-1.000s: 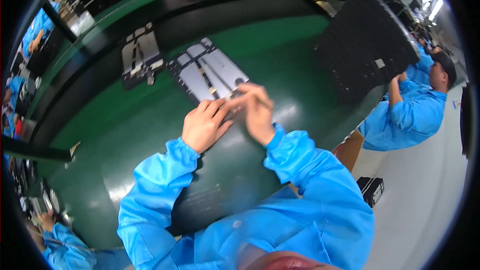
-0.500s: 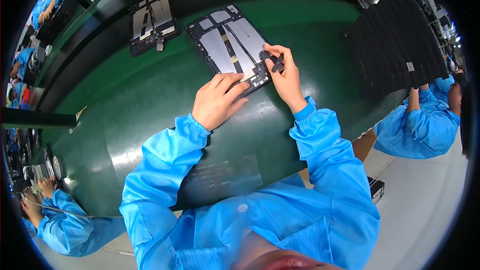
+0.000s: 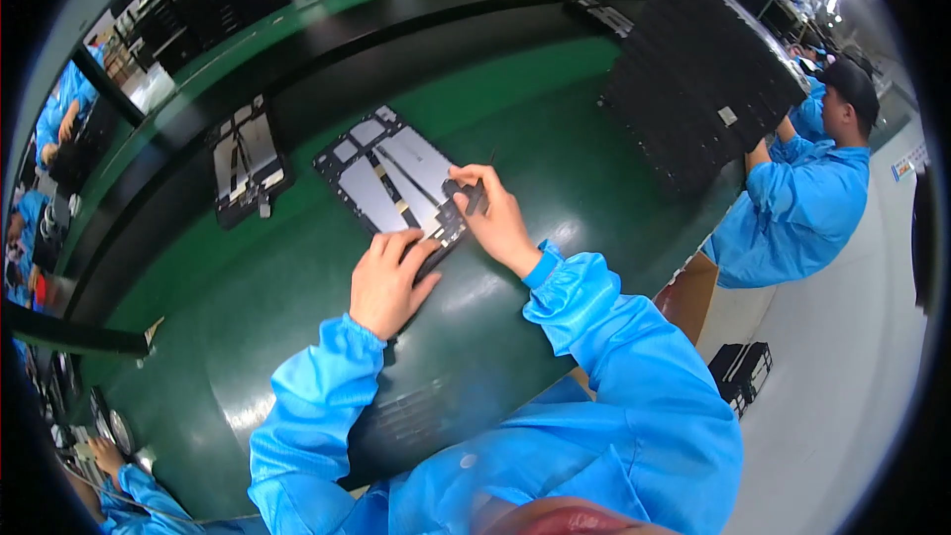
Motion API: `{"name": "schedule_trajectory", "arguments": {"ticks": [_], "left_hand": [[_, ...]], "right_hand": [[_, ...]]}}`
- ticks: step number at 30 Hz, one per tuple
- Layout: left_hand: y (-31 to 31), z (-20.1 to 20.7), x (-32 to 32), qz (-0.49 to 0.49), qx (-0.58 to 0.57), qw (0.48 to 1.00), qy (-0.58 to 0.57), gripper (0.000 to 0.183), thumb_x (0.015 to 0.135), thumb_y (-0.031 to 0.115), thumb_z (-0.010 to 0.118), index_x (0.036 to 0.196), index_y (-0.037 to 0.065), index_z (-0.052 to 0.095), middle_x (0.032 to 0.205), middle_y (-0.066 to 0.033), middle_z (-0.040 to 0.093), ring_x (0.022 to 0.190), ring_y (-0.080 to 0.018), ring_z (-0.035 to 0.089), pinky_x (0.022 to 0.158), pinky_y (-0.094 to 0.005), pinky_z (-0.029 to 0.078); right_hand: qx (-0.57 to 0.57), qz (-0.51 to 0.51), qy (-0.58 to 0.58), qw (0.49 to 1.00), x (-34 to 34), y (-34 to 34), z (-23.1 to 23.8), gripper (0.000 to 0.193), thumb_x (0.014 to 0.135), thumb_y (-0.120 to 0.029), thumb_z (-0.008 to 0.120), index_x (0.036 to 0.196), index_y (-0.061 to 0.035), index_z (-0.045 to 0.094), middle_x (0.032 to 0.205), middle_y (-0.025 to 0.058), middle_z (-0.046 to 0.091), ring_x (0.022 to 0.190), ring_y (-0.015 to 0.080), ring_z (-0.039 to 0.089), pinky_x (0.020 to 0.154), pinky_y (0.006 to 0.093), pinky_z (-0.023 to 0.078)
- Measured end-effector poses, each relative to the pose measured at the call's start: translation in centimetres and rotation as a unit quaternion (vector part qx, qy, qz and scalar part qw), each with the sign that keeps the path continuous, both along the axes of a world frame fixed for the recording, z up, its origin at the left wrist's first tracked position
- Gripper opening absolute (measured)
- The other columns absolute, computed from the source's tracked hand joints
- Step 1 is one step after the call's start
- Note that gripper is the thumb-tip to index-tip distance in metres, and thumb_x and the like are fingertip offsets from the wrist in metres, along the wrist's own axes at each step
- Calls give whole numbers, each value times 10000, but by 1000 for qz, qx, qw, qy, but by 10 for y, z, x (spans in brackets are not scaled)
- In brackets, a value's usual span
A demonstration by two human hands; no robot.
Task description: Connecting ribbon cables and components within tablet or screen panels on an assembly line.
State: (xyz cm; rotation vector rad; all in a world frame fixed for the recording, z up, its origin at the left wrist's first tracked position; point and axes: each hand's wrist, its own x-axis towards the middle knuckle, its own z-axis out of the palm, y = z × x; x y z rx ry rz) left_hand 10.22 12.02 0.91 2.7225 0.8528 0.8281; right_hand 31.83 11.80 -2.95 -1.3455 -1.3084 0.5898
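An opened tablet [image 3: 362, 178] lies on the green table, its silver battery panels, black cables and circuit board exposed. My left hand [image 3: 384, 282] rests on its lower left edge, fingers spread and touching the board area. Over the lower right corner, my right hand [image 3: 498, 228] is closed with thumb and fingers around a small black piece [image 3: 477, 200], whose kind I cannot make out. A thin dark tip shows just above those fingers. A second opened tablet [image 3: 260, 144] sits farther left, a small connector hanging off its near edge.
A tall stack of black trays [image 3: 693, 79] stands at the right, with a co-worker [image 3: 802, 188] holding on beside it. A dark raised ledge [image 3: 327, 50] runs along the table's back. A green bar [image 3: 74, 330] juts in at the left. A cardboard box [image 3: 686, 299] is below the right edge.
The view has tilted up and shifted, so the table sits lower and more of the background shows. The right hand has turned the black piece slightly; the left hand stays on the tablet.
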Motion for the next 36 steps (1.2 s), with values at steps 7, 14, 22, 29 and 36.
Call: {"name": "schedule_trajectory", "arguments": {"ticks": [7, 14, 22, 29, 36], "left_hand": [[32, -10, 19, 33, 71, 997, 7, 442, 789, 151, 777, 1216, 148, 665, 1173, -69, 619, 1041, -276, 590, 847, -389, 529], [170, -31, 4, 152, 75, 985, 1, 400, 837, 148, 739, 1228, 145, 657, 1230, -58, 628, 1165, -307, 574, 944, -400, 531], [246, -23, -108, 478, 32, 878, 9, 553, 889, 498, 676, 1224, 58, 685, 1173, -206, 689, 1089, -402, 650, 985, -466, 496], [295, -96, -293, 560, -130, 814, -86, 491, 883, 498, 663, 1071, 58, 774, 1001, -219, 741, 959, -352, 717, 895, -431, 529], [287, -95, -288, 507, -74, 815, -269, 384, 920, 355, 696, 1032, -11, 725, 920, -116, 740, 844, -248, 681, 822, -369, 522]], "right_hand": [[75, -44, 82, 993, 13, 2, -11, 365, 952, 55, 599, 1279, -51, 475, 1374, 139, 616, 1311, 216, 568, 1063, 311, 444], [28, -16, -12, 999, 12, -3, -6, 383, 957, -74, 646, 1298, -81, 473, 1397, 86, 617, 1254, 231, 610, 962, 333, 486], [13, -1, -82, 997, 10, -8, 6, 376, 912, -65, 693, 1246, -16, 527, 1247, 168, 649, 1212, 322, 627, 1002, 399, 506], [26, 6, -106, 994, 4, -1, 1, 351, 922, -113, 679, 1244, -63, 547, 1252, 123, 665, 1190, 313, 626, 1014, 411, 468], [16, 18, -81, 996, 1, 6, -2, 326, 931, -128, 662, 1228, -70, 540, 1270, 110, 676, 1209, 324, 623, 1027, 419, 468]]}}
